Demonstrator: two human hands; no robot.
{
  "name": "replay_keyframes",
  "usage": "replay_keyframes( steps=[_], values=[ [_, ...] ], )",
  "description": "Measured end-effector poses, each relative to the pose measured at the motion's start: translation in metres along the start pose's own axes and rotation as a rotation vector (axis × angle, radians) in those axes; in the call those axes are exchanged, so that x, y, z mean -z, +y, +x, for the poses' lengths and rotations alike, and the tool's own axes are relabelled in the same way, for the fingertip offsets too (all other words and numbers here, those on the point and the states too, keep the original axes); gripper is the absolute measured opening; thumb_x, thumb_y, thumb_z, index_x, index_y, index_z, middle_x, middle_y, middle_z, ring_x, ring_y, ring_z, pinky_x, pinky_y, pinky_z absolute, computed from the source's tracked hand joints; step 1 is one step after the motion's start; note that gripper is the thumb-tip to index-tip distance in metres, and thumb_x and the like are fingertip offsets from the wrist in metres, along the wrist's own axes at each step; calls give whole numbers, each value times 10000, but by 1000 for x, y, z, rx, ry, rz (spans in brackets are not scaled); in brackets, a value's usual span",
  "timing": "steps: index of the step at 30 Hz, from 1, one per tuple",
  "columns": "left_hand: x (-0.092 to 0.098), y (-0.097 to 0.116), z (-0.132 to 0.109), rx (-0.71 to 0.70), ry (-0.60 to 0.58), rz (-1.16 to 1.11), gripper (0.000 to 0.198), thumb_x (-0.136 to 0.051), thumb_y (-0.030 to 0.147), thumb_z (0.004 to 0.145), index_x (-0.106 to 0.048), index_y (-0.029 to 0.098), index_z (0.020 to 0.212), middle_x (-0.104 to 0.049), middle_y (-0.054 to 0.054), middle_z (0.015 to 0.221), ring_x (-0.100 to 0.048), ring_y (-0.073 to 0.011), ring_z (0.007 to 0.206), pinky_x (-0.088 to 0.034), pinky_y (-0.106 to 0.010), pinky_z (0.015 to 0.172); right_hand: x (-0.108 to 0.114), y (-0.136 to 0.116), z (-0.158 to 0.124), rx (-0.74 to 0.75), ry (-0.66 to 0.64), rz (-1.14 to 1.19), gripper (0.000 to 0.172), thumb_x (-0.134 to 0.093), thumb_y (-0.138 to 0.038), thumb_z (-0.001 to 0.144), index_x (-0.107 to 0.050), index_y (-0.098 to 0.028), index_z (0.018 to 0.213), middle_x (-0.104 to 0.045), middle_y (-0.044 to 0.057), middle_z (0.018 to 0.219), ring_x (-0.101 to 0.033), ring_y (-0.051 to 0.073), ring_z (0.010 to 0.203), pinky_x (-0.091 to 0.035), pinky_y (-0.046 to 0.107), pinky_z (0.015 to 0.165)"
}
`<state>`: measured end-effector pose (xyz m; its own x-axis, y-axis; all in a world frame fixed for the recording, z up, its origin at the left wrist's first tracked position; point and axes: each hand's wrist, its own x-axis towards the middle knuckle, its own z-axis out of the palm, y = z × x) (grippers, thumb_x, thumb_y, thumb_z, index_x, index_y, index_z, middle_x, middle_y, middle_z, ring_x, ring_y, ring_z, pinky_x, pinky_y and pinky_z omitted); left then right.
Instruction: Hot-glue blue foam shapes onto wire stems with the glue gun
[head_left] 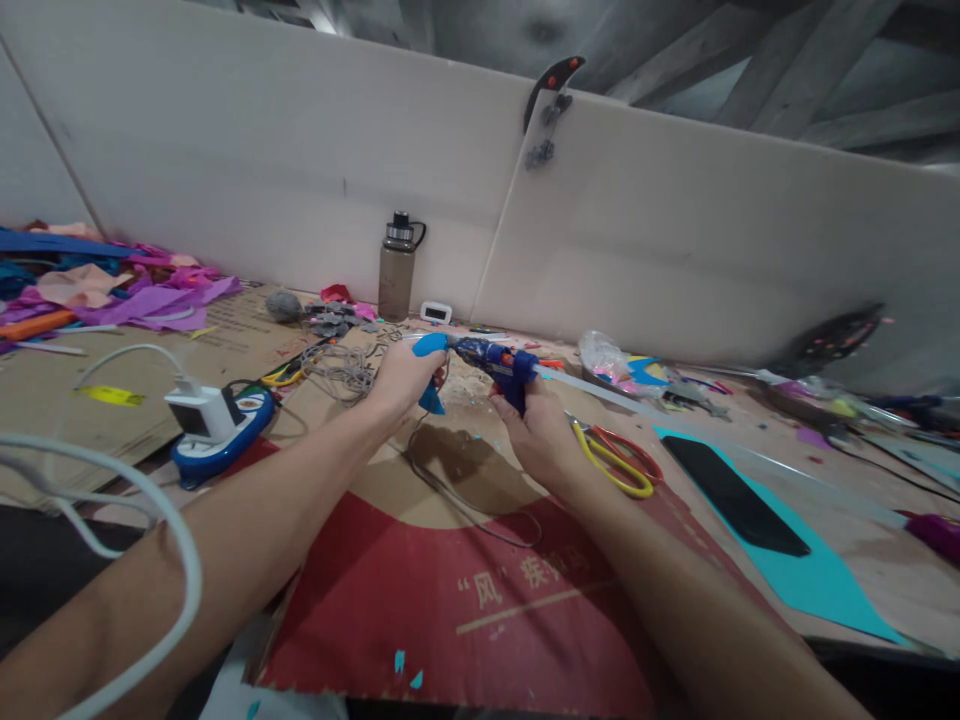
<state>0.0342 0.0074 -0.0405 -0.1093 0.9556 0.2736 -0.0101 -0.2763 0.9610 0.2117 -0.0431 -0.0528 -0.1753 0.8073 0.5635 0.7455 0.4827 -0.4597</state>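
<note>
My right hand (534,425) grips a dark blue hot glue gun (491,362) by its handle, and a long clear glue stick (592,388) sticks out of its back end. The gun's nozzle points left, at a bright blue piece (430,346) that looks like felt or foam. That piece is pinched in my left hand (405,375), with one part hanging below the fingers. Whether the nozzle touches it I cannot tell. Below both hands lies a red and tan cardboard sheet (420,590), crossed by a thin cord (457,505).
Red and yellow handled scissors (619,460) lie right of my right hand, near a black phone (735,495) on turquoise sheet (840,595). At left are a blue power strip (217,450), a white cable (187,560) and coloured scraps (97,285). A bottle (396,270) stands by the partition.
</note>
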Motion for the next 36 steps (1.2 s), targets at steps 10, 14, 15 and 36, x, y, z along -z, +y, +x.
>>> replay_keyframes(
  steps=[10, 14, 15, 36],
  values=[
    [-1, -12, 4, -42, -33, 75, 119, -537, 160, 635, -511, 175, 521, -535, -1, 478, -484, -107, 428, -379, -232, 456, -1, 1, 1, -16, 39, -3, 276, -441, -353, 874, -538, -183, 1069, -647, 142, 992, -612, 297, 913, -471, 461, 803],
    [-1, -11, 4, -39, -27, 83, 134, -549, 155, 630, -512, 172, 502, -532, -1, 465, -477, -99, 416, -367, -226, 453, -1, 1, 1, -25, 37, -16, 299, -435, -360, 875, -541, -176, 1085, -646, 147, 988, -617, 298, 906, -472, 460, 793],
    [-1, -10, 3, -36, -26, 82, 136, -550, 152, 629, -514, 171, 499, -532, -2, 462, -477, -98, 414, -366, -225, 454, -1, 2, 1, -31, 36, -21, 308, -432, -366, 876, -543, -168, 1086, -644, 151, 988, -617, 298, 909, -472, 458, 793],
    [1, 2, 0, -24, -12, 55, 139, -538, 122, 632, -495, 171, 509, -509, 7, 467, -461, -96, 424, -370, -227, 440, -3, 0, -2, 3, 21, -32, 313, -433, -335, 876, -514, -189, 1141, -643, 142, 1023, -601, 298, 969, -470, 445, 804]
  ],
)
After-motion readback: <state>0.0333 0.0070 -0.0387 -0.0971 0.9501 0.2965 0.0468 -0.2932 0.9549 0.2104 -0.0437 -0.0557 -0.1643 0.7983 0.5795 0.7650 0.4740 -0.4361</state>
